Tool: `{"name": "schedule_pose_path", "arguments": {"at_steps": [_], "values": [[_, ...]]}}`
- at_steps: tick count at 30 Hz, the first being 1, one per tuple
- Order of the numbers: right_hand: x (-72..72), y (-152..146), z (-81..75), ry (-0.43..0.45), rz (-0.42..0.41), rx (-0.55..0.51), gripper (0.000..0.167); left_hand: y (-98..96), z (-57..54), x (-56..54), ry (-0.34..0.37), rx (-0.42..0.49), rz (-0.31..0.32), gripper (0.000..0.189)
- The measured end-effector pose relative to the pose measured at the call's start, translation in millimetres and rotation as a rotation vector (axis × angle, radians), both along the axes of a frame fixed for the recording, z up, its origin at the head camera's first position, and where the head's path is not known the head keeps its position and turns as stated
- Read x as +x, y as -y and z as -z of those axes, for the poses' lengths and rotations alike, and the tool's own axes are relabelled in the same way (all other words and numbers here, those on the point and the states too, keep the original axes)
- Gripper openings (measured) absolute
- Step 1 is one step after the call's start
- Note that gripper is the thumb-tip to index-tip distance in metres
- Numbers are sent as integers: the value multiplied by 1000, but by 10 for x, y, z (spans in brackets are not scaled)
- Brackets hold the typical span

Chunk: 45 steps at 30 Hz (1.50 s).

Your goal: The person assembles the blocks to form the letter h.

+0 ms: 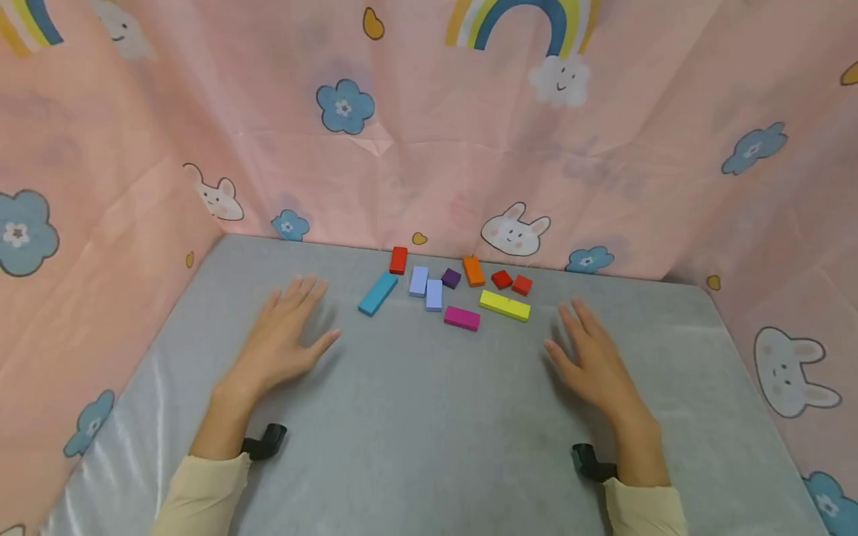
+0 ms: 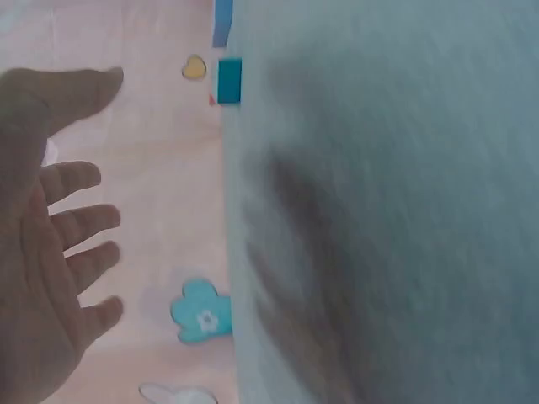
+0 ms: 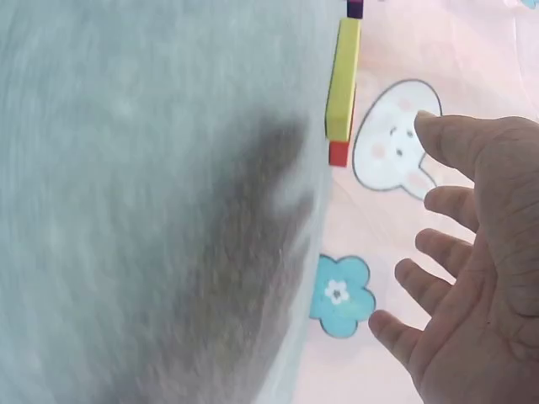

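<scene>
- Left hand point(image 1: 280, 339) is over the left side of the grey table point(image 1: 415, 432), fingers stretched out and thumb out to the right, nothing in its grip. Closest thing to it is the long blue block point(image 1: 377, 294).
- Right hand point(image 1: 593, 365) is pretty much the mirror of that on the right, fingers loosely extended, also holding nothing. The yellow block point(image 1: 505, 305) is nearest to it.
- The hands are well apart, with the blocks farther off, in the gap between them.
- Far edge, left to right: a red block point(image 1: 398, 260) just beyond the blue one, a purple block point(image 1: 451, 278), an orange block point(image 1: 473, 272), then two small red blocks point(image 1: 501, 280) sitting just beyond the yellow.
- Two pale blue blocks point(image 1: 434, 295) are side by side, the right one a bit nearer.
- Magenta block point(image 1: 462, 318) is the nearest of the lot, left of the yellow.
- Pink curtain point(image 1: 415, 171) with bunnies and flowers behind it all.
</scene>
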State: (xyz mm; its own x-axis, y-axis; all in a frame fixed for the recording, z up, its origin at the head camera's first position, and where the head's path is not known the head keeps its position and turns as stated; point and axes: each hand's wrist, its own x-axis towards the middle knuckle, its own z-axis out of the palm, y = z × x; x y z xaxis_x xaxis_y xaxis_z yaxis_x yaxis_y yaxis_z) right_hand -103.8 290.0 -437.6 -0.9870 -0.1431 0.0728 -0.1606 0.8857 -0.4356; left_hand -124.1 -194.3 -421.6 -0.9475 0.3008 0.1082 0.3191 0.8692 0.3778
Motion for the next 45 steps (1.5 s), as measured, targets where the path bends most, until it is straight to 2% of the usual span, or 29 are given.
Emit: {"name": "schedule_pose_path", "arguments": {"at_steps": [3, 6, 13, 21, 28, 33, 38, 41, 45], "values": [[-11, 67, 44, -14, -41, -16, 70, -80, 20, 56, 19, 49, 30, 75], [-35, 138, 71, -9, -71, -20, 68, -170, 41, 58, 29, 60, 60, 71], [-187, 320, 37, 59, -77, -20, 67, -289, -28, -190, 13, 42, 98, 67], [-350, 475, 19, 59, -122, -1, 61, -407, -20, -446, 88, 11, 145, 66], [-472, 619, 10, 49, -66, 32, 57, -516, 40, -604, 172, -17, 181, 62], [-495, 710, 11, 62, -17, 75, 53, -626, 99, -600, 220, 1, 185, 58], [-541, 817, 11, 87, -27, 115, 60, -662, 111, -570, 197, -6, 185, 54], [-576, 857, 21, 114, -13, 138, 65, -666, 110, -547, 168, -41, 203, 54], [-603, 875, 31, 127, 1, 149, 63, -669, 132, -507, 136, -88, 224, 55]]}}
